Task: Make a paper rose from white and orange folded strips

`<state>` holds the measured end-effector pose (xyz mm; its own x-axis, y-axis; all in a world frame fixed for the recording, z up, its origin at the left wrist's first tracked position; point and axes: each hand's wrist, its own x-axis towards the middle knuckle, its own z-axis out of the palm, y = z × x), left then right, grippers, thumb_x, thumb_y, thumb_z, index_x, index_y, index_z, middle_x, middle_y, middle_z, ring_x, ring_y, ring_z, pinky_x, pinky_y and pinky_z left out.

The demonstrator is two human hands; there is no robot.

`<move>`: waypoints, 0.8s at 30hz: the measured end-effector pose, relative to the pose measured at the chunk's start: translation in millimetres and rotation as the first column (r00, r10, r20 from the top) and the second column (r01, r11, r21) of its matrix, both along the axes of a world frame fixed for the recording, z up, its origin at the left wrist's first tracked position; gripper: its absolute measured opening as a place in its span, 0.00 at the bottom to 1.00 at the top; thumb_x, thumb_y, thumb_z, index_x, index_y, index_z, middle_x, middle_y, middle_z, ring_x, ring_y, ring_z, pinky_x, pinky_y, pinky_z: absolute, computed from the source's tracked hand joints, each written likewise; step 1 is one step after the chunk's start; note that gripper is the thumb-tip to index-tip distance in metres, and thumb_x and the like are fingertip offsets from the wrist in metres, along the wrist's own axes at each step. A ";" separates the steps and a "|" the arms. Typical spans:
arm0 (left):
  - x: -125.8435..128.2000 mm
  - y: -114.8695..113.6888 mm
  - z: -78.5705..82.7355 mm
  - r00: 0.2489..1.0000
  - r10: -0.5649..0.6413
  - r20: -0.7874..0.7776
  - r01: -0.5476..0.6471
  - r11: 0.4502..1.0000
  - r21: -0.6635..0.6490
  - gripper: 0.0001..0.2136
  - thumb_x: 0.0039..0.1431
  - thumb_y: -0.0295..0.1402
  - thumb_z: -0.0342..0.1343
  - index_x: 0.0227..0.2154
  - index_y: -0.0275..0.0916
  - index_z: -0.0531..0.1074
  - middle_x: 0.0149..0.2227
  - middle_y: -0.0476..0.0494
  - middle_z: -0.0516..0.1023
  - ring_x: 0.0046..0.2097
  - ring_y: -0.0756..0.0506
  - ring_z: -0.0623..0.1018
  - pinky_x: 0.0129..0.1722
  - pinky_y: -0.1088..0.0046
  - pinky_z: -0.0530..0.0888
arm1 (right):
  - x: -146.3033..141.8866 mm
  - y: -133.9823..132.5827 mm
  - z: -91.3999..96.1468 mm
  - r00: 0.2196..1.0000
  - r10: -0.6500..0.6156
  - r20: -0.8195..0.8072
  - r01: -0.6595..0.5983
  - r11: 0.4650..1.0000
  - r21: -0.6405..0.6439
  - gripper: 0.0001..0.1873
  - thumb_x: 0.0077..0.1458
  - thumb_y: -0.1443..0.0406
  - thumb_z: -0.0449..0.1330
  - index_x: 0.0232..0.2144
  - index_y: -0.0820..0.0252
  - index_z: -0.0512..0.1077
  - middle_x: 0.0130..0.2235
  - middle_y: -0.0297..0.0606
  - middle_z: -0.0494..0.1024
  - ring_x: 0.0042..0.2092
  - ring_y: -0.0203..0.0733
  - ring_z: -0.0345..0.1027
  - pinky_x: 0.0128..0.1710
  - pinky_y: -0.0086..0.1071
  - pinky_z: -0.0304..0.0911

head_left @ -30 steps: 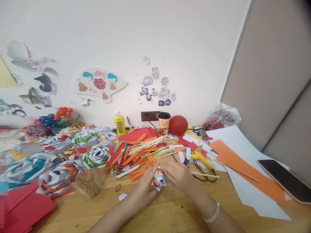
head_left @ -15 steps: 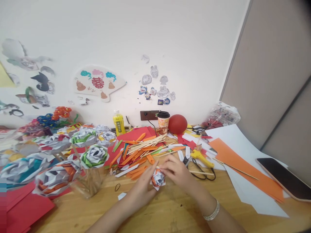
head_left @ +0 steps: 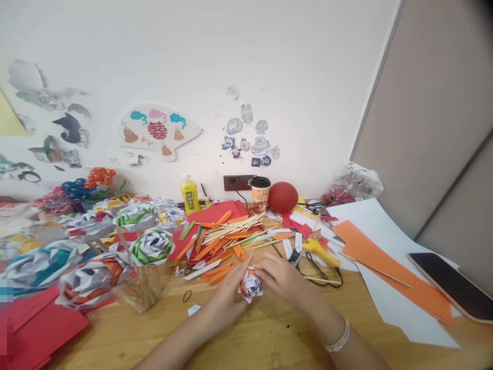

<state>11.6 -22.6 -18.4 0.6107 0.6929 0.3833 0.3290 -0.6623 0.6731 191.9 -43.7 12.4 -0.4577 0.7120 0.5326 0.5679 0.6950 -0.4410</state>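
A small folded paper flower (head_left: pixel 251 285), white with orange petals, is held between my two hands over the wooden table. My left hand (head_left: pixel 230 293) closes round its left side, with fingers pointing up behind it. The bent fingers of my right hand (head_left: pixel 276 275) press on its upper right edge. The far side of the flower and some fingertips are hidden. Just beyond my hands lie folded orange paper strips (head_left: pixel 215 249) and a heap of thin wooden sticks (head_left: pixel 231 229).
Left stand larger paper flowers (head_left: pixel 152 245) in a clear container (head_left: pixel 140 295) and red paper (head_left: pixel 50 329). Behind are a yellow bottle (head_left: pixel 190 194), a lidded cup (head_left: pixel 260 196) and a red balloon (head_left: pixel 283 197). Right lie a yellow glue gun (head_left: pixel 321 252), orange paper (head_left: pixel 385 267) and a phone (head_left: pixel 450 285).
The fingers of my right hand have shifted slightly down against the flower's edge. Both hands stay on the flower, and the whole view has moved very slightly.
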 end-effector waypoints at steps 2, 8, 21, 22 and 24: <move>-0.9 0.9 -0.7 1.000 -0.001 -0.012 0.001 1.000 0.015 0.32 0.50 0.29 0.53 0.58 0.41 0.48 0.56 0.37 0.60 0.56 0.42 0.61 0.54 0.62 0.60 | -0.7 -0.1 0.9 0.999 0.000 -0.046 -0.002 0.999 -0.047 0.08 0.58 0.67 0.48 0.31 0.59 0.66 0.33 0.36 0.68 0.37 0.36 0.63 0.37 0.30 0.61; -1.6 -0.4 -1.7 0.999 0.011 -0.054 -0.009 0.999 0.031 0.32 0.50 0.28 0.52 0.58 0.42 0.47 0.57 0.39 0.59 0.57 0.42 0.60 0.55 0.61 0.59 | -2.8 -1.7 1.4 0.995 -0.063 -0.074 0.059 0.997 -0.048 0.09 0.58 0.68 0.48 0.27 0.59 0.65 0.29 0.34 0.67 0.34 0.36 0.62 0.34 0.29 0.60; -1.9 0.5 -0.7 1.000 -0.002 0.019 0.003 0.998 -0.068 0.30 0.50 0.29 0.52 0.57 0.40 0.50 0.57 0.37 0.58 0.58 0.41 0.58 0.56 0.60 0.57 | -8.6 -1.5 -1.2 0.968 -0.126 -0.218 0.103 0.988 -0.116 0.08 0.57 0.64 0.51 0.30 0.59 0.69 0.30 0.35 0.70 0.32 0.36 0.64 0.32 0.29 0.60; -2.2 1.4 -1.4 1.000 -0.006 0.028 0.008 0.998 -0.068 0.30 0.50 0.29 0.52 0.57 0.40 0.50 0.57 0.37 0.58 0.58 0.41 0.58 0.56 0.60 0.57 | -8.1 -3.5 2.3 0.958 -0.110 -0.263 0.078 0.988 -0.130 0.08 0.56 0.63 0.52 0.31 0.59 0.69 0.31 0.35 0.71 0.33 0.36 0.65 0.32 0.29 0.61; -2.5 2.7 -2.0 0.999 0.000 0.045 0.004 0.997 -0.079 0.30 0.49 0.29 0.53 0.56 0.40 0.51 0.57 0.37 0.58 0.58 0.40 0.58 0.56 0.59 0.56 | -5.5 -7.1 9.5 0.943 -0.076 -0.325 0.042 0.993 -0.111 0.08 0.56 0.63 0.51 0.34 0.59 0.70 0.33 0.37 0.72 0.35 0.37 0.65 0.35 0.30 0.61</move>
<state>9.1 -19.9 -20.5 0.5956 0.7206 0.3548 0.2956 -0.6074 0.7374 186.4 -50.8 21.8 -0.2257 0.7904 0.5695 0.4184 0.6065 -0.6761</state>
